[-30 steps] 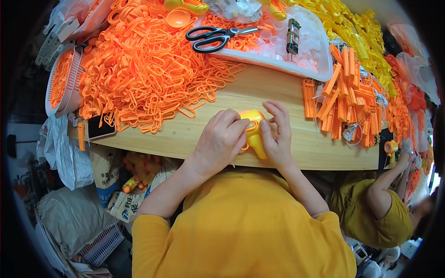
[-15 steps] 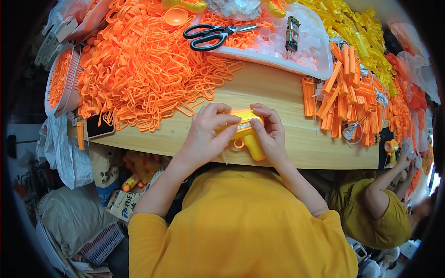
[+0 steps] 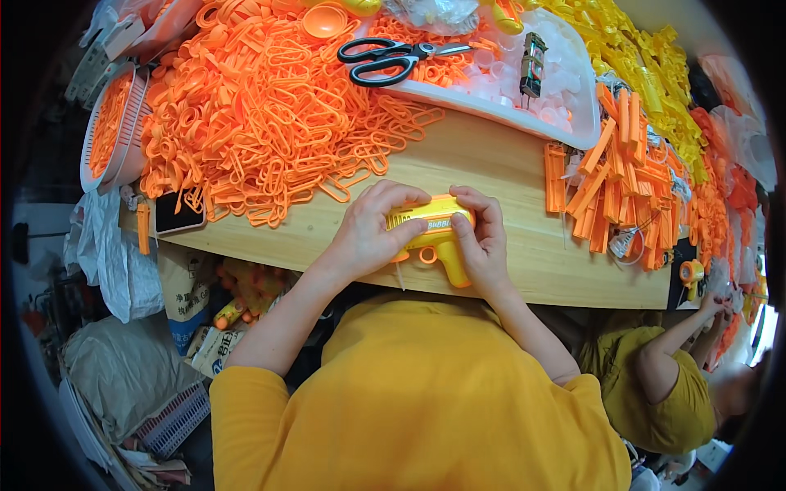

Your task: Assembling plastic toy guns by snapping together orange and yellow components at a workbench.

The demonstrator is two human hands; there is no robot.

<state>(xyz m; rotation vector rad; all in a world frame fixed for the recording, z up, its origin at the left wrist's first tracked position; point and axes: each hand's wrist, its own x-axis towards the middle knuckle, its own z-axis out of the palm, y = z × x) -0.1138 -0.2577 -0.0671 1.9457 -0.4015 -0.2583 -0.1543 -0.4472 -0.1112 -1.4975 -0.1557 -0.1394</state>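
Over the near edge of the wooden table I hold a yellow toy gun with both hands. Its handle points down toward me, and an orange ring-shaped trigger sits beside the handle. My left hand is closed round the slotted front end, thumb along the side and fingers over the top. At the back end, my right hand grips the body between thumb and fingers. A thin pale strand hangs below the front end. My palms hide part of the body.
Orange clip-like loops are heaped at left. Black-handled scissors lie by a white tray holding translucent parts and a small device. Orange strips pile up at right, near yellow parts. A co-worker sits at right.
My left fingers have closed further over the front end, where they were more raised before. Both hands stay on the toy gun. The view has shifted slightly.
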